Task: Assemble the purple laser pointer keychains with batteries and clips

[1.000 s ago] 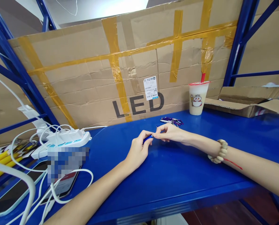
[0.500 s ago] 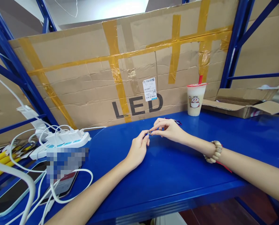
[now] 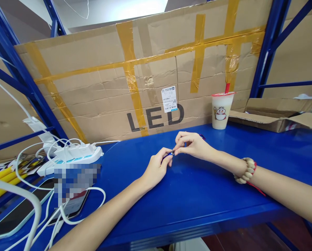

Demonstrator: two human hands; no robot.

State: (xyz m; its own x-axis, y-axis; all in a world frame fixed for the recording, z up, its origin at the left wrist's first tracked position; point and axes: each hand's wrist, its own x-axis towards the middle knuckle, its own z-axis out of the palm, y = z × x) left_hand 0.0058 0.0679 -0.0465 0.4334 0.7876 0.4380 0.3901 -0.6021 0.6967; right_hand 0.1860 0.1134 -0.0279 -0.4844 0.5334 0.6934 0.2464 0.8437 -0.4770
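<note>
Above the blue tabletop point(image 3: 135, 216), near its middle, my two hands meet at a small item. My left hand point(image 3: 158, 165) is closed on a small blue object with a metal end point(image 3: 172, 152), pinched between thumb and fingers. At that metal end, my right hand point(image 3: 191, 143) has its thumb and index finger pinched together; whether something tiny sits between them is too small to tell. Just behind the right hand, a small dark purple-blue item point(image 3: 202, 136) lies on the table, partly hidden. A beaded bracelet point(image 3: 246, 170) circles the right wrist.
A drink cup point(image 3: 220, 113) with a red straw stands at the back right, beside an open cardboard box point(image 3: 271, 120). On the left are a white power strip point(image 3: 93, 156), tangled white cables and two phones point(image 3: 20, 212). A large cardboard sheet point(image 3: 93, 94) forms the back.
The metal end of the blue object has turned, and my right fingertips have shifted slightly down around it. The whole view has moved a little, so the surroundings appear slightly further right.
</note>
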